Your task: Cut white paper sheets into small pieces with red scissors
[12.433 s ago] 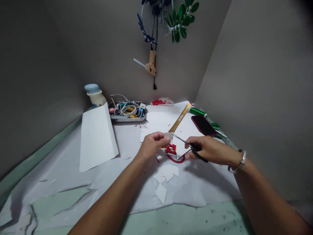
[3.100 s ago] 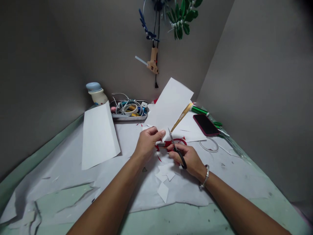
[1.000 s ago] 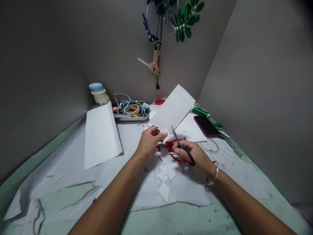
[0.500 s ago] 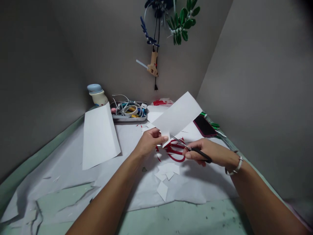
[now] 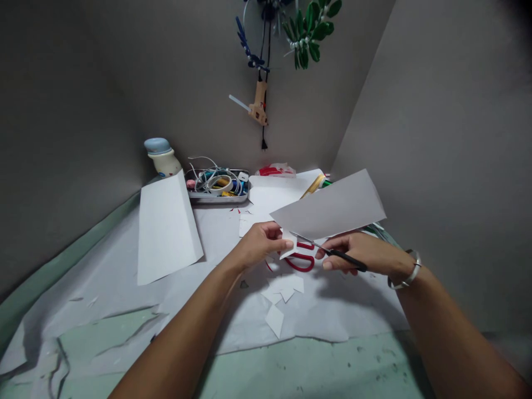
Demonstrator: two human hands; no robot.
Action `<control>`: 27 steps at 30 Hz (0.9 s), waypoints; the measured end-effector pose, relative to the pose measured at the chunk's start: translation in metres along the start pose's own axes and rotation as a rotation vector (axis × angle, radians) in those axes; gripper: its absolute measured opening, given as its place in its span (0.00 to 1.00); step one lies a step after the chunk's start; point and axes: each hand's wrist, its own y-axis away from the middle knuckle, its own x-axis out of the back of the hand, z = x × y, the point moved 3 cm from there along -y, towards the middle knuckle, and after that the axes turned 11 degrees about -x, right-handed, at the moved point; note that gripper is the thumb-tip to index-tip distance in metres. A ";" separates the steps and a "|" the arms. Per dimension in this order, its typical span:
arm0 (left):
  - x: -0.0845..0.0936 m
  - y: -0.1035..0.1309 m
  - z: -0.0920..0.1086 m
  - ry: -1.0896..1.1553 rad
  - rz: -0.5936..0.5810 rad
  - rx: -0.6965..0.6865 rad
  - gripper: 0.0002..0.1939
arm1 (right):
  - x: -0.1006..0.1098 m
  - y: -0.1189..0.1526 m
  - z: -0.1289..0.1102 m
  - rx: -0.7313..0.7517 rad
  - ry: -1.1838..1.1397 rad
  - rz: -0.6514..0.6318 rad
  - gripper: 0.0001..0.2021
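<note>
My left hand [image 5: 268,242] pinches a small corner of a white sheet of paper [image 5: 332,206], whose long part extends up and to the right. My right hand [image 5: 353,252] is closed around the black handles of a pair of scissors [image 5: 343,257]. Its metal blades meet the paper beside my left fingertips. Red-handled scissors [image 5: 301,263] lie on the table under the paper, partly covered. Several small white paper pieces [image 5: 275,320] are scattered below my hands.
A folded white sheet [image 5: 166,233] stands at the left, near a jar with a blue lid [image 5: 158,147]. A metal tray [image 5: 195,198] holds tape and cables. A glue gun [image 5: 259,105] hangs on the wall. White paper, torn in places, covers the green table [image 5: 332,368].
The held sheet has swung down to the right and now covers the phone. My right hand and the scissors have shifted slightly right.
</note>
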 end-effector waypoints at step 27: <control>-0.001 0.001 -0.005 -0.040 0.015 0.061 0.07 | -0.002 -0.016 0.013 0.108 0.078 0.088 0.23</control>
